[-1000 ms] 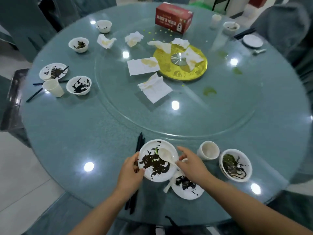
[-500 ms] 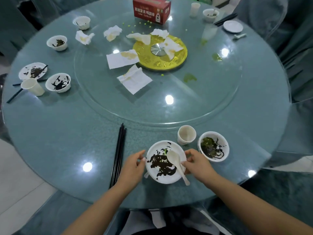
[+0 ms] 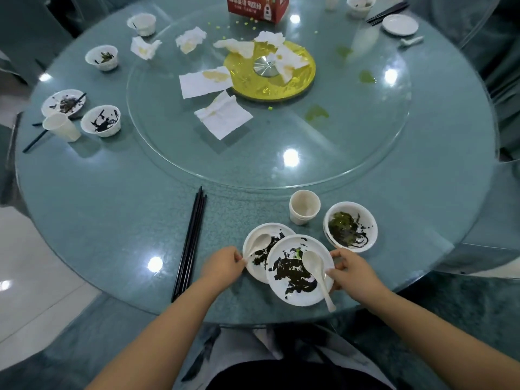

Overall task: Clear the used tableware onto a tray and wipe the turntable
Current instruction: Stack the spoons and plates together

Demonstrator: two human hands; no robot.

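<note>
Two used white plates overlap near the table's front edge. The upper plate (image 3: 292,277), smeared dark, carries a white spoon (image 3: 316,267). My right hand (image 3: 353,274) grips its right rim, thumb on top. The lower plate (image 3: 257,267) shows to the left with a second spoon (image 3: 259,244) lying in it. My left hand (image 3: 225,266) pinches that plate's left rim, where the spoon's handle ends. Beyond them, the glass turntable (image 3: 281,167) holds stained napkins (image 3: 222,116) and green smears (image 3: 316,112).
A paper cup (image 3: 304,208) and a dirty bowl (image 3: 350,230) stand just behind the plates. Black chopsticks (image 3: 191,243) lie to the left. More bowls, a plate and a cup (image 3: 60,126) sit at the far left. A red tissue box (image 3: 257,7) stands at the back.
The upper plate has shifted right, off the lower one, uncovering the lower plate and its spoon. My left hand now sits at the lower plate's rim instead of the upper one's.
</note>
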